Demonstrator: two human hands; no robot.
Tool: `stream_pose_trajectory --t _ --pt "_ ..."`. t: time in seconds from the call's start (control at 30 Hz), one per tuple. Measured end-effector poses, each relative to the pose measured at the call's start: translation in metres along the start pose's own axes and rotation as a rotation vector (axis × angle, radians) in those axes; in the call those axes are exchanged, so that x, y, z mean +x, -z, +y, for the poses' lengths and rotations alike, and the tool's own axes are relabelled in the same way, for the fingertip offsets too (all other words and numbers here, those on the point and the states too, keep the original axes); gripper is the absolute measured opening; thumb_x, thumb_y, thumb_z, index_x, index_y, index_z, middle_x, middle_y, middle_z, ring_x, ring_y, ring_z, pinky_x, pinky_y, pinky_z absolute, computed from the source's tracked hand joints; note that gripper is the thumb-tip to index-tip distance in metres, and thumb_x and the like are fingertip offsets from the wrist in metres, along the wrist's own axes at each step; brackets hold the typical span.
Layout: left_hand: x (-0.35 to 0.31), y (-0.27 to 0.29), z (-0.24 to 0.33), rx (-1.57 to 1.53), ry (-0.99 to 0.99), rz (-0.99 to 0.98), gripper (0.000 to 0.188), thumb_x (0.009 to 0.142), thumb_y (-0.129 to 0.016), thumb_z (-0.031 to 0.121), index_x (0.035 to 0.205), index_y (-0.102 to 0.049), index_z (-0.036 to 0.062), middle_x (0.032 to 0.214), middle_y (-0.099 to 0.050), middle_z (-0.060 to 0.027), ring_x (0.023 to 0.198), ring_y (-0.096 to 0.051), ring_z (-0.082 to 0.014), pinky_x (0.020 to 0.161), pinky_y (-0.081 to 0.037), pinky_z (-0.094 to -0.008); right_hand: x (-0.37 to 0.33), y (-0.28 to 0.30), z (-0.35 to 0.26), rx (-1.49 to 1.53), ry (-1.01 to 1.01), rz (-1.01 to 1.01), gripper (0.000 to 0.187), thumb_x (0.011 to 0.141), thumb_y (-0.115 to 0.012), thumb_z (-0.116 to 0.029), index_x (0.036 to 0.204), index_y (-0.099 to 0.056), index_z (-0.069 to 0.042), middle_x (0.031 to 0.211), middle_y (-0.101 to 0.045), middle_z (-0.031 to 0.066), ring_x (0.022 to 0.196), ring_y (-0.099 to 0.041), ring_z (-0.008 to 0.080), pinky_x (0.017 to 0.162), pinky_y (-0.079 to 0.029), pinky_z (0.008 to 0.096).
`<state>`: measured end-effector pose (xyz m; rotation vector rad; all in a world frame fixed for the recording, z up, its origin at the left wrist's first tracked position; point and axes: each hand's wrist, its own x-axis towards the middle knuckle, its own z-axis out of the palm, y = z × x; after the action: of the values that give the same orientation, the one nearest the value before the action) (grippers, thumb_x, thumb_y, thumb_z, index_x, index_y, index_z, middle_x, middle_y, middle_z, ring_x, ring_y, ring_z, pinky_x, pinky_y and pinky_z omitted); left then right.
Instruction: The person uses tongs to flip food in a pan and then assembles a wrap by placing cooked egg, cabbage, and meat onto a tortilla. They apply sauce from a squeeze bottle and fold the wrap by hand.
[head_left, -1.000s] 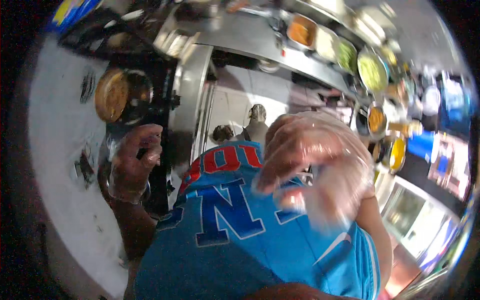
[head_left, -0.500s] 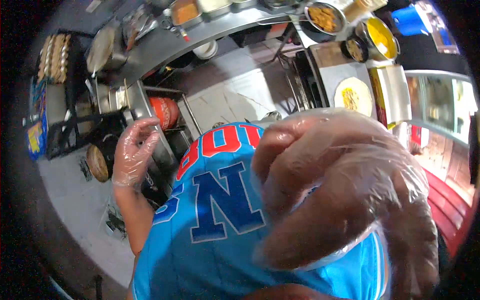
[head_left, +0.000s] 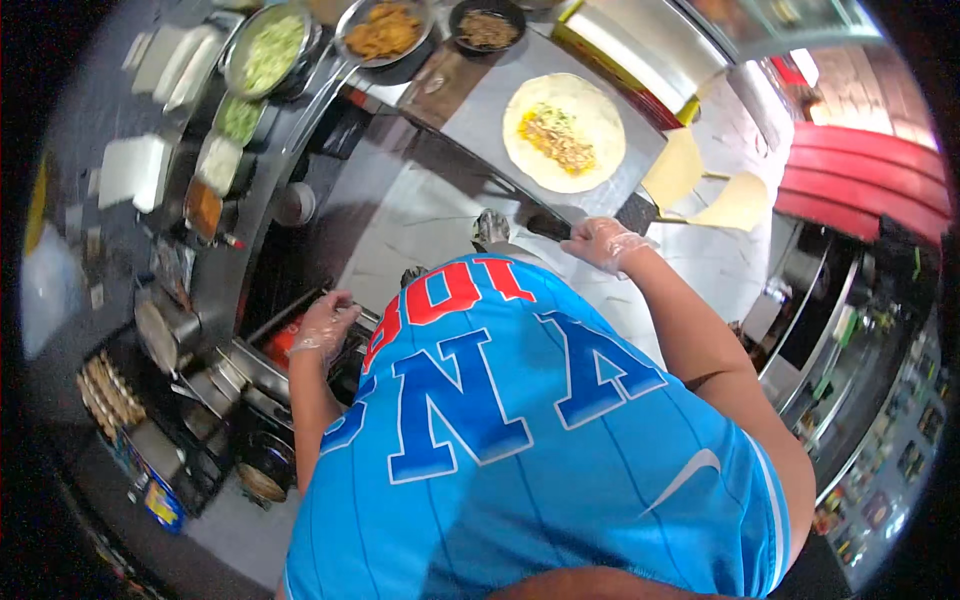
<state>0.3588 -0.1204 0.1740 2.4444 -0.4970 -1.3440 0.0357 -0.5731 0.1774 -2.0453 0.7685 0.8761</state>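
Note:
My left hand (head_left: 325,325), in a clear plastic glove, hangs in the air at my left side. Its fingers are loosely bent and apart, holding nothing I can see. My right hand (head_left: 606,245), gloved likewise, is by the near edge of the work surface (head_left: 480,125). Its fingers are curled together, and nothing shows in them. Beyond it lies a round flatbread (head_left: 600,110), topped along the middle with chopped filling (head_left: 556,140) of yellow, brown and green bits. Right of it are two tan, paddle-like flat pieces (head_left: 676,167) with thin handles.
A pan of orange-brown food (head_left: 383,35) and a dark bowl of minced food (head_left: 487,27) stand beyond the flatbread. Shredded greens fill a bowl (head_left: 268,50) on the left counter. Egg trays (head_left: 108,392) are at far left. A red ridged panel (head_left: 865,180) is at right.
The view has turned right, bringing the flatbread nearer the middle. My right hand has gone from close before the camera out to the work surface's edge. My left hand stays at my left side.

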Motion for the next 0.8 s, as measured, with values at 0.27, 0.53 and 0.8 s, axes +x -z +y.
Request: stream_pose_trajectory --t 0.27,0.53,0.8 --pt "0.081 0.046 0.079 0.128 -0.198 -0.003 0.04 0.1 -0.077 0.025 0.134 -0.071 0.0053 0.125 -0.074 -0.0134 0.116 -0.069 -0.0251 0.104 -0.052 -0.0382 0.009 0.001 0.027 0.121 -0.183 0.117 0.031 0.091 -0.071 -0.034 0.085 -0.066 -0.005 0.096 -0.073 0.0212 0.097 -0.071 0.0388 0.09 -0.056 0.0501" --pt "0.162 0.087 0.031 0.161 -0.101 -0.146 0.049 0.096 -0.077 0.037 0.132 -0.072 0.0044 0.128 -0.076 -0.0196 0.123 -0.071 -0.0318 0.108 -0.052 -0.0407 0.084 0.111 -0.078 0.199 0.109 0.488 0.018 0.088 -0.068 -0.02 0.092 -0.06 -0.005 0.09 -0.068 0.0223 0.091 -0.07 0.0408 0.084 -0.055 0.0507" --pt "0.213 0.177 0.045 0.307 -0.18 -0.237 0.049 0.096 -0.077 0.037 0.132 -0.071 0.0046 0.131 -0.074 -0.0177 0.124 -0.069 -0.0291 0.109 -0.051 -0.0402 0.135 0.124 -0.158 0.094 0.151 0.658 0.018 0.101 -0.06 -0.022 0.097 -0.058 -0.005 0.091 -0.066 0.0244 0.093 -0.069 0.0441 0.085 -0.054 0.0522"
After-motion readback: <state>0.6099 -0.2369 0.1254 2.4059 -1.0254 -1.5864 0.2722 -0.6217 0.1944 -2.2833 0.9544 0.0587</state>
